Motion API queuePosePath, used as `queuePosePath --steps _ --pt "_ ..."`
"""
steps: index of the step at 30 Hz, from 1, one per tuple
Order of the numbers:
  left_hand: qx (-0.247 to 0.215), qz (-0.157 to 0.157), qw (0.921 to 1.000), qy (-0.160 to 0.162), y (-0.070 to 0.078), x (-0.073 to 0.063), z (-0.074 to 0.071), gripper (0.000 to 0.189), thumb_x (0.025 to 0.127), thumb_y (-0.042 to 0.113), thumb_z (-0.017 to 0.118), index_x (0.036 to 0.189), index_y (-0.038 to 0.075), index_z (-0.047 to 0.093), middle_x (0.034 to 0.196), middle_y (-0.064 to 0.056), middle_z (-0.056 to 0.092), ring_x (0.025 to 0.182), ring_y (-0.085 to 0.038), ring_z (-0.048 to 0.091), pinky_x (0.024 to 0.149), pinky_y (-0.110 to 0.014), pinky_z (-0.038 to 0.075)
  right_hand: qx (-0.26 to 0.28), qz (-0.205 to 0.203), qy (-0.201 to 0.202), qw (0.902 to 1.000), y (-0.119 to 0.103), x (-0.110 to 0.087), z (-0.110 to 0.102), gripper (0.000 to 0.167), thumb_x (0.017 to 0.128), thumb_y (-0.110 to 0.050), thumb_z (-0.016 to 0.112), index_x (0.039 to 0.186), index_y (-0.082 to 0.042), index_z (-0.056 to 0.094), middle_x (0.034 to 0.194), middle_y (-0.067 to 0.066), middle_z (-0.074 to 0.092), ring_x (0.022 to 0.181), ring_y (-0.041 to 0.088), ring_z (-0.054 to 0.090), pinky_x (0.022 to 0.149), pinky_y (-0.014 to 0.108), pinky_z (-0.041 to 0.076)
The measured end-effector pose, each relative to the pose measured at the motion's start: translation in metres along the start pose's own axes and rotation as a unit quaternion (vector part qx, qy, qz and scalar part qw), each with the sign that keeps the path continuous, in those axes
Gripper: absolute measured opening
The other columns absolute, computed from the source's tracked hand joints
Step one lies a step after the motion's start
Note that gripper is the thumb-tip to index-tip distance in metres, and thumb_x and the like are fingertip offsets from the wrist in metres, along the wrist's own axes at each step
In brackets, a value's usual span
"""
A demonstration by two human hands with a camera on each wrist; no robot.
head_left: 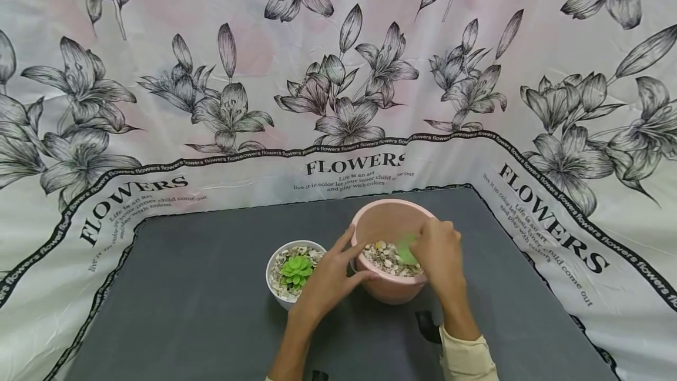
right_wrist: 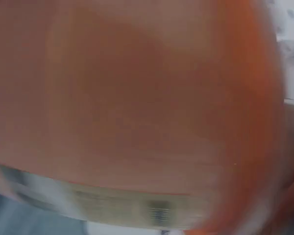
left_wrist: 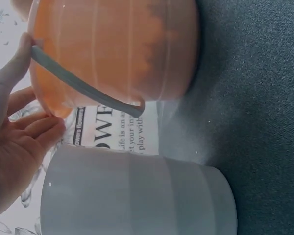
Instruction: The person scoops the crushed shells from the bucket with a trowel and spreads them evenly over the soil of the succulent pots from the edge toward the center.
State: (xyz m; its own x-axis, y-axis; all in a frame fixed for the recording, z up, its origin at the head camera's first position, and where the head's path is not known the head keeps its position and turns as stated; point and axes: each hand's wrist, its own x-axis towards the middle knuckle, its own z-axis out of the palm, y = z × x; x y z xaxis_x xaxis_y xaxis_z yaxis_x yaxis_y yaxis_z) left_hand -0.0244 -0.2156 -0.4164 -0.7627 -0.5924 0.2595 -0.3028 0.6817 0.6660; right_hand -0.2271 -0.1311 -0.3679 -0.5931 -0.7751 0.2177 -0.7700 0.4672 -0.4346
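Observation:
A pink bucket with mixed pebbles inside stands in the middle of the head view. My left hand grips its near-left rim, the thumb outside; a pale handle hangs down the bucket's wall in the left wrist view. Over the bucket's right side, my right hand is curled round a light-green scoop-like piece. Motion blurs that piece and the fist hides its upper part. The right wrist view is mostly filled by the blurred bucket wall.
Left of the bucket, close beside my left wrist, stands a white pot with pebbles and a green succulent. The grey tabletop meets a flower-printed cloth at the back and sides. A black strap shows near the right wrist.

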Motion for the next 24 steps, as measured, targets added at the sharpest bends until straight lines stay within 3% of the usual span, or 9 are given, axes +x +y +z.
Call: queuePosePath --steps 5,11,16,19,22,24 --pt "-0.004 0.000 1.0000 -0.001 0.001 0.000 0.002 0.067 0.090 0.040 0.081 0.149 0.016 0.060 0.170 -0.016 0.034 0.149 -0.039 0.049 0.114 -0.052 0.051 0.047 0.051 -0.027 0.9972 0.007 0.006 0.006 0.031 0.076 -0.005 0.058 0.048 -0.014 0.050 0.052 -0.002 0.049 0.059 0.023 0.051 0.056 0.031 0.040" --pt "-0.008 -0.003 1.0000 0.001 0.000 0.001 0.001 0.066 0.090 0.039 0.080 0.148 0.015 0.061 0.170 -0.017 0.034 0.149 -0.039 0.049 0.115 -0.053 0.051 0.082 0.058 -0.041 0.9941 0.013 0.013 0.003 0.016 0.078 -0.007 0.064 0.074 -0.001 0.079 0.074 0.014 0.075 0.067 0.027 0.065 0.061 0.038 0.052" --pt "-0.007 -0.009 0.9999 -0.003 0.000 0.002 0.001 0.065 0.091 0.038 0.080 0.148 0.013 0.061 0.170 -0.017 0.035 0.149 -0.038 0.049 0.115 -0.053 0.050 0.138 0.085 -0.074 0.9840 0.014 0.013 -0.007 0.023 0.088 -0.009 0.066 0.095 0.007 0.081 0.076 0.019 0.078 0.058 0.020 0.071 0.054 0.024 0.050" --pt "-0.008 -0.011 0.9999 0.001 -0.001 0.001 0.002 0.067 0.091 0.038 0.080 0.149 0.012 0.059 0.169 -0.017 0.036 0.149 -0.038 0.048 0.115 -0.053 0.050 0.179 0.100 -0.086 0.9750 0.013 0.010 -0.014 0.027 0.093 -0.009 0.067 0.105 0.012 0.078 0.091 0.027 0.078 0.058 0.018 0.075 0.055 0.020 0.056" --pt "-0.012 -0.010 0.9999 0.003 -0.003 0.001 0.002 0.072 0.090 0.039 0.080 0.153 0.012 0.055 0.170 -0.016 0.035 0.150 -0.038 0.047 0.116 -0.052 0.050 0.206 0.108 -0.080 0.9693 0.015 0.006 -0.020 0.028 0.095 -0.007 0.065 0.110 0.014 0.075 0.103 0.034 0.075 0.057 0.015 0.075 0.054 0.019 0.057" --pt "-0.014 -0.008 0.9999 0.003 -0.005 0.000 0.002 0.075 0.090 0.040 0.080 0.155 0.013 0.052 0.170 -0.016 0.035 0.150 -0.037 0.047 0.116 -0.051 0.050 0.214 0.108 -0.071 0.9683 0.017 0.004 -0.024 0.027 0.095 -0.007 0.065 0.109 0.013 0.076 0.100 0.033 0.075 0.054 0.012 0.073 0.053 0.020 0.056"
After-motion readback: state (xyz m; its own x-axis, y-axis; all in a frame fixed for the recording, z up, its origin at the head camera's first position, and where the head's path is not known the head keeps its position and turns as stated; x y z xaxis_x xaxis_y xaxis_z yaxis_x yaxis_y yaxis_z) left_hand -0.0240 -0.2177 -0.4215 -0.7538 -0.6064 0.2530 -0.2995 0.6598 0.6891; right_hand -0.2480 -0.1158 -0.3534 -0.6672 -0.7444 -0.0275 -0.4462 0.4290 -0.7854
